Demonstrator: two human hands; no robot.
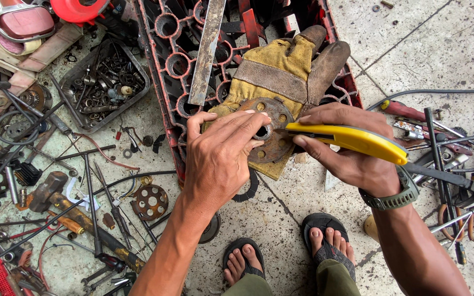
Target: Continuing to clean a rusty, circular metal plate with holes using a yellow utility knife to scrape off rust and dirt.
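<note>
A rusty disc (270, 131) is pinned by the left hand (220, 153) on a glove (281, 71) over the red crate (165, 60). A yellow knife (352, 140) is clasped in the right hand (352, 148), tip at the disc's hub.

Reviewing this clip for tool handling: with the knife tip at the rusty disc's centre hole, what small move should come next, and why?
Probably draw the yellow utility knife tip a little around the hub rim. The right hand has its tip at the centre hole of the rusty disc, which the left hand pins against the leather glove, so the disc looks steadied for scraping.
</note>
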